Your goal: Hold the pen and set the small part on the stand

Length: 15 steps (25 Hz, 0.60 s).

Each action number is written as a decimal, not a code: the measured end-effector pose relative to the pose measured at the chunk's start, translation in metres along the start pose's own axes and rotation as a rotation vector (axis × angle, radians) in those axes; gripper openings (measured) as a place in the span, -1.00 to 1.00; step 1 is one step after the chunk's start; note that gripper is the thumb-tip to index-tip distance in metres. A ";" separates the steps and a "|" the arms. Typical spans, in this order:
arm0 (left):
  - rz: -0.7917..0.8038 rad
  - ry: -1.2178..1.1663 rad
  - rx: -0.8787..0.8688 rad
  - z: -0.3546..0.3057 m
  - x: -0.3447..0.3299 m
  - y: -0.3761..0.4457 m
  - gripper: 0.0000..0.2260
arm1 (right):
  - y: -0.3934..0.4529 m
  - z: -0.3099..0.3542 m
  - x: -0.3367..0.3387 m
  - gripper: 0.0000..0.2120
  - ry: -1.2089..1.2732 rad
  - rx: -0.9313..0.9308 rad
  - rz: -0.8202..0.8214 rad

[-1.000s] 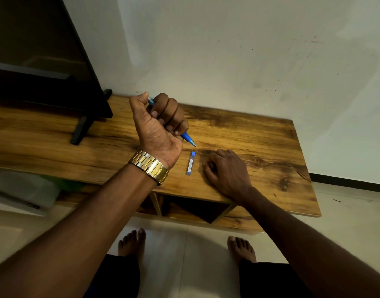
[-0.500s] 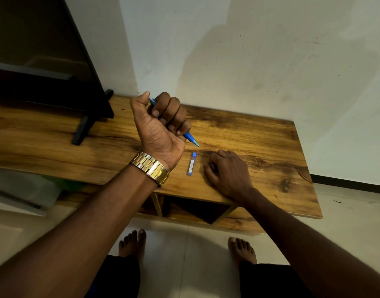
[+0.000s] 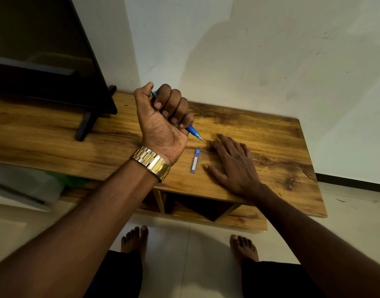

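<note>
Left hand (image 3: 165, 123) fist-grips blue pen (image 3: 193, 132), tip toward right hand (image 3: 232, 164) lying flat, fingers relaxed, on bench (image 3: 281, 147); risk: fingers nudge lead tube (image 3: 194, 161) and it rolls off.

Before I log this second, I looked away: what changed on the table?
The right hand uncurled; its fingers now lie spread flat on the table. The left hand still grips the pen, and the blue tube has not moved.

The right hand (image 3: 234, 166), curled before, now lies flat with fingers spread.
</note>
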<state>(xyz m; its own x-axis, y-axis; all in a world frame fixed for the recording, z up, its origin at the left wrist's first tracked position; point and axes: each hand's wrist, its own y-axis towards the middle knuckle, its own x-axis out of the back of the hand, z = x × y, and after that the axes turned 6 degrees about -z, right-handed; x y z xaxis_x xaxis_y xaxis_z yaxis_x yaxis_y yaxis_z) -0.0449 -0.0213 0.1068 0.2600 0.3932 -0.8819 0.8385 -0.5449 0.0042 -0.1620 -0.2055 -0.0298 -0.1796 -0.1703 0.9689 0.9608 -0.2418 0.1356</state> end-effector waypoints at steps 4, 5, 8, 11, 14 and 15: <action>0.000 -0.021 -0.007 -0.002 -0.001 -0.001 -0.51 | 0.003 -0.001 -0.001 -0.18 0.005 -0.018 0.021; 0.005 -0.013 -0.006 -0.003 -0.002 -0.002 -0.51 | 0.003 -0.001 -0.001 -0.18 0.001 -0.020 0.016; 0.003 0.022 -0.023 -0.003 -0.004 -0.003 -0.52 | 0.003 0.000 -0.001 -0.19 -0.009 -0.018 0.009; 0.023 0.016 -0.014 -0.001 -0.006 -0.004 -0.51 | 0.003 0.000 -0.001 -0.21 -0.013 -0.018 0.002; 0.011 0.048 -0.012 0.001 -0.007 -0.005 -0.51 | 0.003 0.001 -0.001 -0.22 -0.023 -0.023 -0.008; 0.006 0.049 -0.013 0.001 -0.007 -0.006 -0.51 | 0.003 0.001 -0.001 -0.23 -0.026 -0.022 -0.010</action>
<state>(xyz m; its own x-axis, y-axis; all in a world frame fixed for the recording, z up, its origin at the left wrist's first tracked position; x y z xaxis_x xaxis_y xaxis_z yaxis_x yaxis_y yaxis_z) -0.0522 -0.0218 0.1123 0.2878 0.4257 -0.8579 0.8431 -0.5375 0.0161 -0.1592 -0.2052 -0.0298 -0.1831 -0.1427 0.9727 0.9541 -0.2644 0.1408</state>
